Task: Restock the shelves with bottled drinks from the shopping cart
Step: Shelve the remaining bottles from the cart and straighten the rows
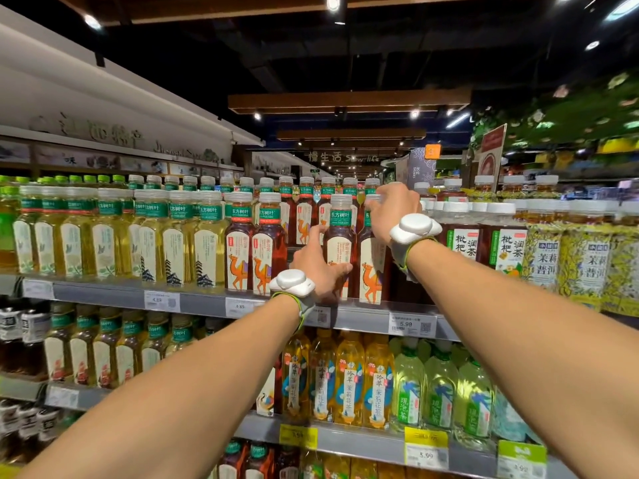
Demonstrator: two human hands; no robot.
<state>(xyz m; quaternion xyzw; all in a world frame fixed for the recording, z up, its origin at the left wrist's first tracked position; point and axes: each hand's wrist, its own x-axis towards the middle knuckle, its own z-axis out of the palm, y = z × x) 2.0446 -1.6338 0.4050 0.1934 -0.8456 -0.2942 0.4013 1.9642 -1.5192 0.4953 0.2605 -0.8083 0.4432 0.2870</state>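
Your left hand (320, 267) curls round the lower body of a dark tea bottle (340, 233) standing at the near edge of the upper shelf (207, 302). Your right hand (389, 209) clasps the top of the neighbouring bottle (371, 271), just to its right. The hands are close together but not touching.

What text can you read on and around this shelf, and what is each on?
"东方树叶": green neck label, camel bottle
"枇杷润茶": dark bottle, right
"茉莉普洱": yellow patterned bottle
"4.89": left price tag
"5.99": right price tag
"慢生活 Slow life": hanging aisle sign
Fine print on tags and labels: too blurred to read.
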